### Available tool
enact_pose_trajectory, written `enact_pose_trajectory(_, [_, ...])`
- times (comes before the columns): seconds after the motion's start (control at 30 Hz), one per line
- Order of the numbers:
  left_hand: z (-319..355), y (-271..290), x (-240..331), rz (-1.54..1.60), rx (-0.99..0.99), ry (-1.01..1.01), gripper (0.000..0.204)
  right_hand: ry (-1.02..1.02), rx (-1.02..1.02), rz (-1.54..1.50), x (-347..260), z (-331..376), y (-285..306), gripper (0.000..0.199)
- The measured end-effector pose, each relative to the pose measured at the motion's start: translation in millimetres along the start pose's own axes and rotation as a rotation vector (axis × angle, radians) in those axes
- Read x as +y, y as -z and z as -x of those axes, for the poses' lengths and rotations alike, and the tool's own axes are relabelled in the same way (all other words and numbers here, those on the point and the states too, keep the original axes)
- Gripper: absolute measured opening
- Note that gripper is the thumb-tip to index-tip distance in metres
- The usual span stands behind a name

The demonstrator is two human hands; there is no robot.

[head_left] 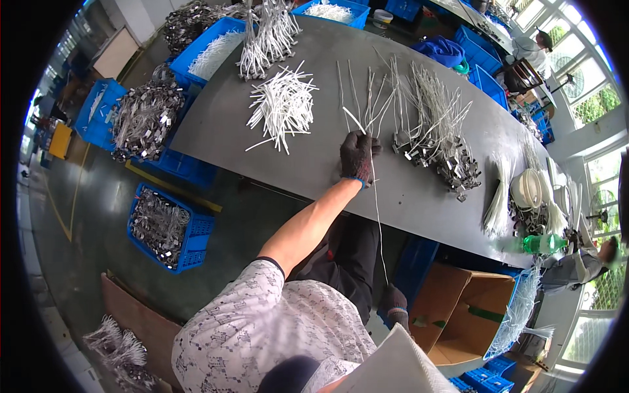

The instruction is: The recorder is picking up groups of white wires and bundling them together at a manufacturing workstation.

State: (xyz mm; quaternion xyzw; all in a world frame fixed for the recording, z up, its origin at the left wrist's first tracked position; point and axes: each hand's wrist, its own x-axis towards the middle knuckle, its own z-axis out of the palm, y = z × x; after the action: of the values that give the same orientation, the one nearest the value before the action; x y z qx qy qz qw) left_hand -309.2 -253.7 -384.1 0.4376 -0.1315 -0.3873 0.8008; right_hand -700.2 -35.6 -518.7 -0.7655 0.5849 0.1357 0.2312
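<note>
My left hand (pixel 358 156), in a dark knit glove, is closed at the table's near edge around a short white tube (pixel 354 120) and thin pale wires (pixel 376 101) that fan out beyond it. From there one thin wire (pixel 378 226) runs down, nearly straight, to my right hand (pixel 394 300). That hand, also gloved, is low beside my leg and closed on the wire's lower end. Left of my left hand lies a loose pile of short white tubes (pixel 283 108). To its right lies a heap of wires with dark metal clips (pixel 452 157).
Bundled white-tubed wires (pixel 265 42) sit at the table's far left. Toward the right end are a wire spool (pixel 526 190) and a green bottle (pixel 544 244). A cardboard box (pixel 452 314) stands below the table edge; a blue crate of parts (pixel 171 227) is on the left floor.
</note>
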Motion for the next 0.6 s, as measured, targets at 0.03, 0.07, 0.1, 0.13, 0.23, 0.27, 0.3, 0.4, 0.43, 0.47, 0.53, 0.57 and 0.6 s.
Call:
enact_pose_trajectory(0.03, [2.1,0.7,2.3,-0.053,-0.011,-0.083,0.014,-0.035,-0.032,0.005,2.6,2.9,-4.1,0.026])
enact_pose_trajectory(0.07, [7.8,1.9,2.9,-0.071,-0.016,-0.038,0.013,-0.031,-0.036,0.003,4.2,4.1,-8.8,0.026])
enact_pose_trajectory(0.1, [8.5,5.4,3.8,-0.075,-0.015,-0.040,0.013,-0.017,-0.025,0.000,2.3,5.1,-11.0,0.026])
enact_pose_trajectory(0.13, [8.5,10.6,5.4,-0.106,-0.091,0.111,0.014,-0.004,-0.013,-0.004,0.6,5.5,-13.0,0.027])
enact_pose_trajectory(0.23, [7.9,27.3,14.5,-0.294,-0.334,0.394,0.016,-0.046,0.053,-0.069,-1.3,4.2,-18.1,0.025])
enact_pose_trajectory(0.27, [13.2,31.5,12.5,-0.354,-0.447,0.449,0.018,-0.048,0.050,-0.073,1.3,7.5,-18.5,0.025])
enact_pose_trajectory(0.3, [16.1,33.2,12.9,-0.416,-0.566,0.502,0.019,-0.058,-0.009,-0.070,4.4,9.9,-19.7,0.026])
enact_pose_trajectory(0.4, [21.8,22.6,10.5,-0.435,-0.451,0.400,0.020,-0.037,-0.056,-0.110,12.2,-9.1,-24.0,0.028])
enact_pose_trajectory(0.43, [25.4,10.9,8.5,-0.434,-0.388,0.298,0.022,-0.003,-0.031,-0.140,22.2,-25.1,-29.6,0.029])
enact_pose_trajectory(0.47, [38.8,-2.1,-5.5,-0.384,-0.348,0.313,0.023,0.262,0.292,-0.186,24.7,-49.2,-38.3,0.031])
enact_pose_trajectory(0.53, [60.8,22.0,-26.9,-0.377,-0.366,0.340,0.025,0.586,0.574,-0.260,-29.9,-53.7,-2.8,0.033])
enact_pose_trajectory(0.57, [74.8,36.2,-34.3,-0.346,-0.397,0.383,0.029,0.178,0.273,-0.933,-138.4,-62.4,99.7,0.035])
enact_pose_trajectory(0.6, [88.7,33.3,-37.0,-0.400,-0.432,0.399,0.030,0.130,0.319,-1.117,-161.9,-72.8,124.1,0.038])
